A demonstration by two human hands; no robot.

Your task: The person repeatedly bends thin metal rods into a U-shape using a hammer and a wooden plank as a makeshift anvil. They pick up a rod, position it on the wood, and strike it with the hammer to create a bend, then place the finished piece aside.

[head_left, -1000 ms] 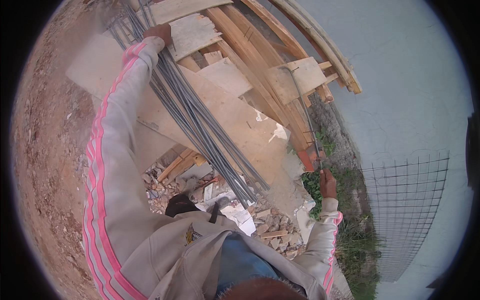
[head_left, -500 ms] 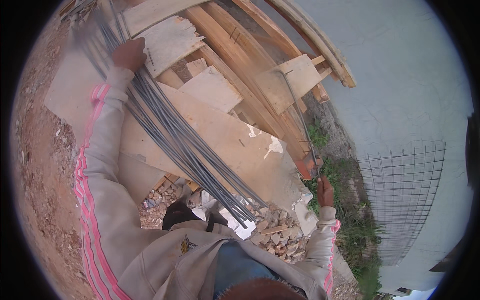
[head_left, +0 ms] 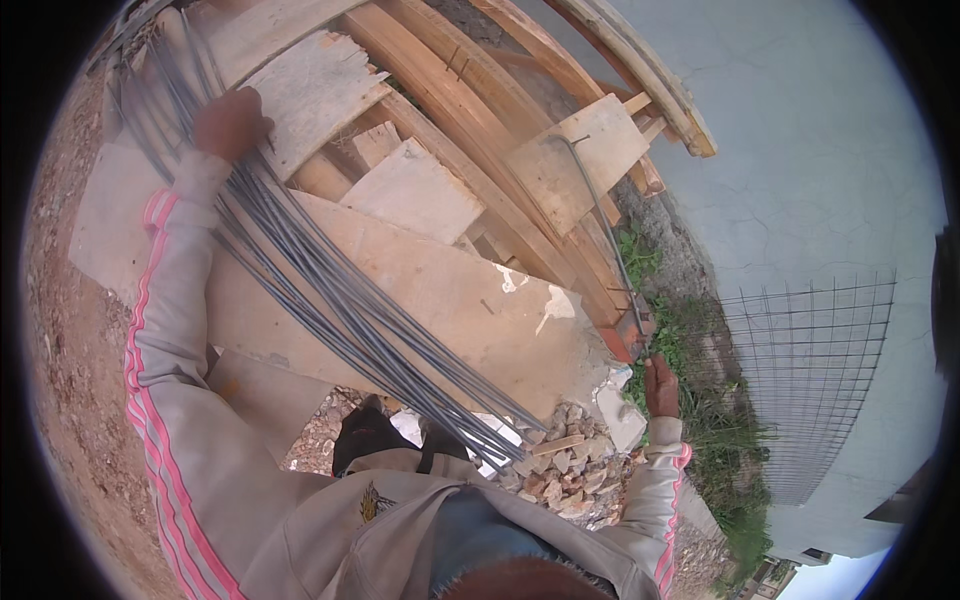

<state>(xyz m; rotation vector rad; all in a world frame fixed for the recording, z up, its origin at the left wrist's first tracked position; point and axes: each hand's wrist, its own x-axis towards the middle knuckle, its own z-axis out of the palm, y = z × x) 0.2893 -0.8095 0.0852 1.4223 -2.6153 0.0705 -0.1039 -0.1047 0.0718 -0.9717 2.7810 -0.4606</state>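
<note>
My left hand (head_left: 232, 125) is closed over the upper part of a bundle of grey steel rods (head_left: 350, 295), its fingertips turned away from view. Slantwise, the bundle lies across light plywood sheets (head_left: 440, 310), its near ends sticking out over rubble by my feet. My right hand (head_left: 661, 388), at the right, has its fingers together at the near end of a thin steel bar (head_left: 603, 225) with a bent far tip. This bar runs along the timber, past a reddish-orange painted block (head_left: 627, 340) at the beam's end.
Long timber beams (head_left: 470, 110) and loose boards (head_left: 415, 190) are stacked ahead, some with nails standing up. A grey wall (head_left: 800, 150) rises at the right, with wire mesh (head_left: 810, 390) against it. Broken stones (head_left: 570, 465) and weeds (head_left: 710, 400) lie close by.
The view has shifted slightly, so the boards and rods sit further left. My left hand stays on the bundle, whose far ends show less blur. My right hand stays by the bar's end.
</note>
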